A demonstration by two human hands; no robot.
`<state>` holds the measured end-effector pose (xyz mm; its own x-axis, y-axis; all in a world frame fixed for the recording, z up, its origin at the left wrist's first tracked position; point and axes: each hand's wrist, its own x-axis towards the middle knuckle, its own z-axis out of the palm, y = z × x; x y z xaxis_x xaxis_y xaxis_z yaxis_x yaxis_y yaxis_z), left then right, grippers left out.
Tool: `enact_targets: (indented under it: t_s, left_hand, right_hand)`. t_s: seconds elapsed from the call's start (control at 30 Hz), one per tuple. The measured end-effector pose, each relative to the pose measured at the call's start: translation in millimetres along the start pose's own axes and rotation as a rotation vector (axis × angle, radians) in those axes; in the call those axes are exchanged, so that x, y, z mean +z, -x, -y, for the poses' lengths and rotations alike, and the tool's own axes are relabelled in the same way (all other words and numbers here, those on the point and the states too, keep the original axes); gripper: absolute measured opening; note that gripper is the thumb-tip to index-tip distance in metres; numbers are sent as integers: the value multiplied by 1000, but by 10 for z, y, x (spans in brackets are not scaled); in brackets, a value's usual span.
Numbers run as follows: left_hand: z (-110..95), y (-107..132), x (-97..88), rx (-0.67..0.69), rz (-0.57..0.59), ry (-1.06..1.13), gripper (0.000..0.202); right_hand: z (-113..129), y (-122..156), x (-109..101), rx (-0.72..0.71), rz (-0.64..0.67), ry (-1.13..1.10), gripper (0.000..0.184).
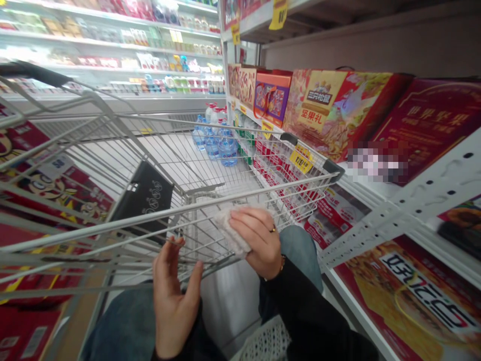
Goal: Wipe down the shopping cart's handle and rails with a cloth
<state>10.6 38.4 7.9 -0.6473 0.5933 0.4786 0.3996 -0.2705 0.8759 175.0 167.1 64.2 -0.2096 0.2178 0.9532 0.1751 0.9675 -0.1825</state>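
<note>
A wire shopping cart [112,226] stands right in front of me, its side rail crossing the view. My right hand [259,238] grips a folded white cloth [230,231] and presses it to the wires just under the top rail. Lower and to the left, my left hand [173,296] has its thumb spread away from bent fingers, with nothing held. Its fingertips are by the side wires; whether they touch is hard to tell. A black panel with white symbols [145,200] is fixed inside the cart.
Shelves with gift boxes [315,108] run close along the right. Blue-tinted water bottles [220,143] stand on the floor beyond the cart. Red cartons [56,185] are to the left, and a lit refrigerated display [112,67] spans the back. My knees [300,250] are near the cart.
</note>
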Motion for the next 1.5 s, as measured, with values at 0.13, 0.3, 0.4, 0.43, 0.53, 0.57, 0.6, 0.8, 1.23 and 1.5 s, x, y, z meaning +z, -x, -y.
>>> enact_targets:
  t_s: [0.13, 0.3, 0.4, 0.43, 0.53, 0.57, 0.6, 0.8, 1.23, 1.5]
  left_hand:
    - [4, 4, -6, -10, 3, 5, 74]
    - [23, 14, -1, 18, -6, -2, 75]
    - [21, 14, 13, 15, -21, 1, 75]
    - [19, 11, 20, 9, -27, 3, 75]
    - [11, -3, 39, -12, -55, 13, 76]
    - [9, -8, 43, -18, -65, 16, 76]
    - [6, -13, 46, -25, -73, 18, 75]
    - [-20, -34, 15, -32, -93, 12, 73]
    - [-164, 190, 771, 225, -271, -385, 103]
    - [-98, 259, 1446, 94, 304, -49, 75]
  right_hand:
    - [-93, 35, -54, 72, -102, 16, 47]
    - [-459, 137, -352, 217, -302, 211, 35]
    - [-427, 139, -331, 233, -339, 233, 33]
    - [-365, 131, -280, 206, -301, 202, 35]
    - [-150, 95, -93, 76, -105, 99, 46]
    - [-106, 84, -51, 51, -64, 82, 48]
    - [-88, 78, -31, 43, -57, 78, 49]
    - [-486, 150, -362, 176, -286, 231, 36]
    - [-336, 121, -273, 87, -113, 121, 47]
    - [-443, 130, -333, 164, -123, 92, 40]
